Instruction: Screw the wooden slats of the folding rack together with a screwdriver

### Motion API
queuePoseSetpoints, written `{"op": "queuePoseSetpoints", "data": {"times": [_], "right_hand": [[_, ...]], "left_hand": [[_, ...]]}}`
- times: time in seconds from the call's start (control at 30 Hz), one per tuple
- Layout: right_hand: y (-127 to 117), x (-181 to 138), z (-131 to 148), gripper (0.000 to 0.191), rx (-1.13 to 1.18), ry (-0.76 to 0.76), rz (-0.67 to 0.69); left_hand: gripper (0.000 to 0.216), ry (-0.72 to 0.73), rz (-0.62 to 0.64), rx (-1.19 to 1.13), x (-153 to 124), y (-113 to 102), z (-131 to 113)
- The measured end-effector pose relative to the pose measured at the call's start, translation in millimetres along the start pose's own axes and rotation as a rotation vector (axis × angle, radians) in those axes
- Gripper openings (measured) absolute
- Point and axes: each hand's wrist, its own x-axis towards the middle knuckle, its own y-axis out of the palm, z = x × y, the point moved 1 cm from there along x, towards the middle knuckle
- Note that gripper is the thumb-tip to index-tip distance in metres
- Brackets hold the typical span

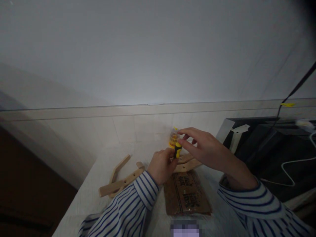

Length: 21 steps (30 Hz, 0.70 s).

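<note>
My left hand (161,166) is closed around a small black-and-yellow screwdriver handle (177,150), which stands nearly upright. Just above it is my right hand (201,148), thumb and fingers apart, with its thumb tip close to the handle's top. Behind the handle stands a clear screwdriver bit case (173,138) with a yellow base. The right index fingertip overlaps the case's edge; I cannot tell whether they touch. Pale curved wooden pieces with holes (184,167) lie beneath my hands. A brown printed packet (187,194) in clear plastic rests in front of them.
More wooden pieces (120,184) lie crossed on the left of the white-covered table (91,197). The wall (138,128) rises directly behind. At right are dark panels (266,148), a white cable (282,168) and a black cord (300,82).
</note>
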Motion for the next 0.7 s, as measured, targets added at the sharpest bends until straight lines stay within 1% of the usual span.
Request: {"op": "queuePoseSetpoints", "data": {"times": [0.1, 0.3, 0.57, 0.7], "right_hand": [[4.6, -2.9, -2.6, 0.030, 0.022, -0.024, 0.083], [10.9, -5.0, -5.5, 0.030, 0.014, -0.058, 0.163], [16.5, -4.4, -6.6, 0.030, 0.034, -0.084, 0.201], [18.7, -4.1, -9.9, 0.029, 0.046, -0.092, 0.194]], "left_hand": [[0.013, -0.006, 0.001, 0.004, 0.5, -0.3, -0.8], [0.011, 0.012, 0.005, 0.025, 0.6, -1.5, -3.3], [0.013, 0.010, -0.009, 0.063, 0.6, -0.8, -2.6], [0.015, -0.001, -0.069, 0.108, -0.1, 0.7, 0.6]]}}
